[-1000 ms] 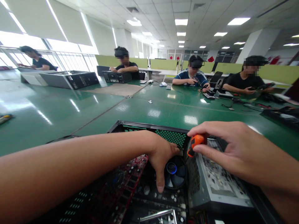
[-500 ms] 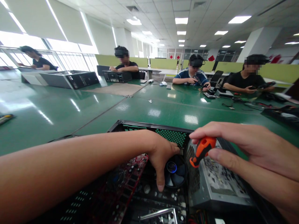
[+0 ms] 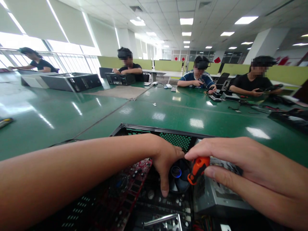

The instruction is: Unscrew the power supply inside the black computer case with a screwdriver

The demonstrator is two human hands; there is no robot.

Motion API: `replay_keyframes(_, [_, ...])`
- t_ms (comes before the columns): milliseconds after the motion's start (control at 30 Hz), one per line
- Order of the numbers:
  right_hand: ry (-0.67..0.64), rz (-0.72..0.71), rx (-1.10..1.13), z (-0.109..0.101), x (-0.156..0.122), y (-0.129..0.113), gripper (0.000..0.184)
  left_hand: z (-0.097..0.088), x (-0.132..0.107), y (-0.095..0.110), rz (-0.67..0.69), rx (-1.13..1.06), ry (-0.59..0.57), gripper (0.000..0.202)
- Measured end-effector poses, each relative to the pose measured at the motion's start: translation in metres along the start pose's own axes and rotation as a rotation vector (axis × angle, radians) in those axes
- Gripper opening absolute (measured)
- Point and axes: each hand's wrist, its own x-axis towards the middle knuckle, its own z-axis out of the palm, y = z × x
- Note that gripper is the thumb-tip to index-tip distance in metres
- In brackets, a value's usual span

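Observation:
An open black computer case (image 3: 144,130) lies on the green table right below me. My left hand (image 3: 166,162) reaches down into it beside the round black cooler fan (image 3: 179,178), thumb pointing down and the other fingers curled out of sight. My right hand (image 3: 243,166) is closed round the orange-and-black handle of a screwdriver (image 3: 197,168), held over the fan next to the left hand. A red circuit board (image 3: 120,189) sits under my left forearm. The grey power supply box (image 3: 218,195) lies under my right hand.
The green table (image 3: 72,112) stretches far ahead. Several other people sit at its far side with computer cases (image 3: 72,81) and small parts. Cables and tools (image 3: 240,107) lie at the right. A yellow-tipped tool (image 3: 6,122) rests at the left edge.
My right hand has come down and leftward with the screwdriver, from above the power supply to over the fan, close to my left hand. The left hand has stayed put.

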Motion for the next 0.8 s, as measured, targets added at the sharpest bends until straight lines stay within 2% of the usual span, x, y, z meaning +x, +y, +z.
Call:
replay_keyframes(167, [-0.044,0.027,0.042,0.001,0.002,0.002,0.034,-0.001,0.003,0.000,0.005,-0.011,0.002,0.091])
replay_keyframes(367, [-0.078,0.092,0.104,0.000,0.007,0.005,0.009,-0.003,0.002,0.003,-0.054,0.073,-0.008,0.118])
replay_keyframes(433, [-0.067,0.063,0.106,0.000,0.006,0.005,0.017,-0.004,0.001,0.003,-0.058,0.072,-0.018,0.118])
replay_keyframes(533, [-0.072,0.025,0.079,-0.001,0.003,0.003,0.035,-0.007,0.000,0.003,-0.009,0.024,-0.044,0.098])
replay_keyframes(633, [-0.089,0.036,0.059,-0.003,0.000,0.000,0.040,-0.008,-0.001,0.003,0.025,0.003,-0.035,0.091])
replay_keyframes(700, [-0.064,0.042,0.070,-0.004,-0.001,0.000,0.038,-0.004,-0.002,0.003,-0.001,0.005,-0.015,0.102])
replay_keyframes(800, [0.099,0.087,0.081,0.000,-0.001,0.000,0.032,0.007,-0.008,0.001,-0.022,0.046,-0.017,0.117])
